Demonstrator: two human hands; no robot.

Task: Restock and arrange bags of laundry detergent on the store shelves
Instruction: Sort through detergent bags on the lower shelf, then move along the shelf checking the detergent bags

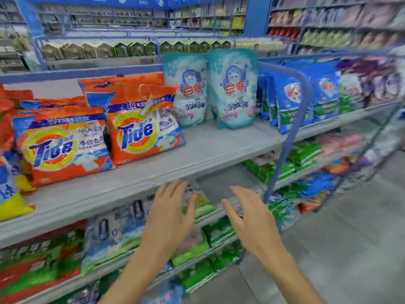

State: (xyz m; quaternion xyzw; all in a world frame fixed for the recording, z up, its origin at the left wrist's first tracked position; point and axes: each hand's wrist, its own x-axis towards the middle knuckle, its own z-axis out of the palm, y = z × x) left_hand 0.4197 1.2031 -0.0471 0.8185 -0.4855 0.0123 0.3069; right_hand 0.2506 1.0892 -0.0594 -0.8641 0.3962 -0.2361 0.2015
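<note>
Two orange Tide detergent bags (63, 145) (142, 126) lean at the left of a grey shelf (197, 154). Behind them to the right stand two teal bags with a white cat logo (189, 91) (235, 88), upright and side by side. My left hand (171, 216) and my right hand (252, 220) hover below the shelf's front edge with fingers spread, holding nothing. Beneath them, on the lower shelf, lie pale blue and green detergent bags (114, 235).
Blue detergent bags (291, 99) fill the same shelf to the right, beyond a blue curved metal divider (293, 128). Green, pink and orange bags (304, 159) sit on lower shelves at right. The grey aisle floor (350, 238) runs along the right.
</note>
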